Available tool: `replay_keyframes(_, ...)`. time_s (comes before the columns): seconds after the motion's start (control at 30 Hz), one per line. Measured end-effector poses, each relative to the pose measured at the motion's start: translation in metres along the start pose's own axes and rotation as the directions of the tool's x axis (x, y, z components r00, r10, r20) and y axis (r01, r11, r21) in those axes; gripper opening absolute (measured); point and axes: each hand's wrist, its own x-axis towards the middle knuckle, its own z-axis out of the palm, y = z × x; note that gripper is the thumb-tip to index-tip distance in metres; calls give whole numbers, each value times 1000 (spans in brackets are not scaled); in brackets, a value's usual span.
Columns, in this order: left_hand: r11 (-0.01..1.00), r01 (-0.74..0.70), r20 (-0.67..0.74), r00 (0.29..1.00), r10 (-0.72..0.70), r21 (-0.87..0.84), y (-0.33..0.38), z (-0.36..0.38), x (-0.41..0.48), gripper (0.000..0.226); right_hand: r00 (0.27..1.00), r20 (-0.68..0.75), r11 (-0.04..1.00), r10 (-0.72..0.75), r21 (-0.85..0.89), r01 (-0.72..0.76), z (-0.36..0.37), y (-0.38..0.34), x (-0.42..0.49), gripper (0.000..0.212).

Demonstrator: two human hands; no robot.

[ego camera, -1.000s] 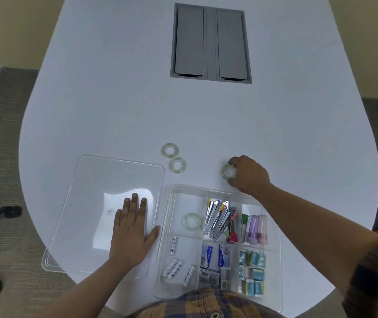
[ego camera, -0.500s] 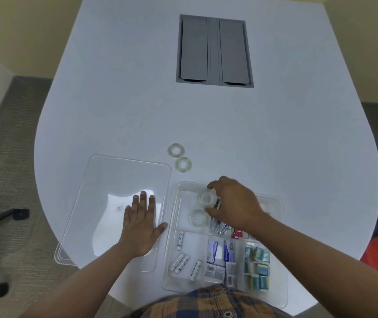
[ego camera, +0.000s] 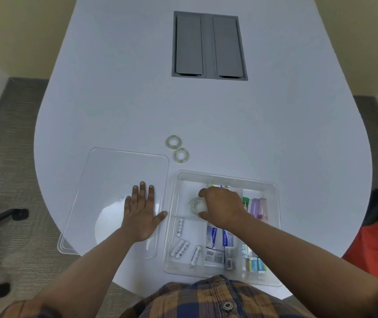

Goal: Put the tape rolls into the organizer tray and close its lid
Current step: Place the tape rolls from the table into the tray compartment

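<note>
My right hand (ego camera: 222, 208) is curled over the far-left compartment of the tray (ego camera: 272, 187), thumb and fingers closed around a tape roll (ego camera: 197, 204) that I am lowering there. I judge this compartment to be the one meant for tape: the nearer ones already hold batteries (ego camera: 180, 247) and small packets (ego camera: 220, 236). Whether the roll rests on another roll beneath it I cannot tell; my grip and the clear plastic blur that.

My left hand (ego camera: 141, 214) lies flat and open on the lid (ego camera: 105, 180), gripping nothing, fingers spread, thumb toward the tray's edge. I keep it there, I think, to steady the lid, which overhangs the near edge of the table (ego camera: 119, 106), and to have it ready for closing.

Farther out, two tape rolls (ego camera: 173, 142) (ego camera: 181, 154) lie flat on the table just beyond the tray's far-left corner, nearly touching each other. They are yet to go in, so the lid must wait.

A second ago this hand was out on the table past the tray's far edge, closing on this roll. Half a second ago it was carrying the roll over the compartment, where one roll already lay. Now it is lower, inside the walls. The left hand has not shifted, nor have the two far rolls.
</note>
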Motion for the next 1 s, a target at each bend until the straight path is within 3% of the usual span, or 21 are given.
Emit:
replay_keyframes(0.17, 1000, 2, -9, 1000, -2, -1, 3, -2, -2, 111, 998, -53, 991, 37, 132, -30, 1, 7, -4, 51)
replay_keyframes(0.33, 1000, 14, -5, 1000, -14, 4, 3, -4, -3, 107, 959, -282, 982, -9, 180, 62, -10, 24, -5, 30)
replay_keyframes(0.43, 1000, -11, -12, 1000, 11, 13, 1, -6, -6, 111, 916, -400, 985, -33, 145, 99, -14, 36, -2, 31)
replay_keyframes(0.5, 1000, -10, -56, 998, 10, 7, 3, -9, -9, 108, 924, -383, 988, -8, 137, 65, -14, 43, 3, 44)
replay_keyframes(0.67, 1000, 11, -267, 964, -14, -11, 17, -25, -2, 69, 976, -220, 996, -4, 90, 25, 3, 58, 9, 70)
replay_keyframes(0.83, 982, -106, -379, 924, 41, -154, 45, -63, 30, 46, 967, -257, 999, -2, 48, 15, 19, 62, 11, 71)
replay_keyframes(1.0, 978, -100, -408, 913, 17, -183, 68, -100, 74, 40, 961, -277, 1000, -21, 9, 24, 25, 63, 10, 73)
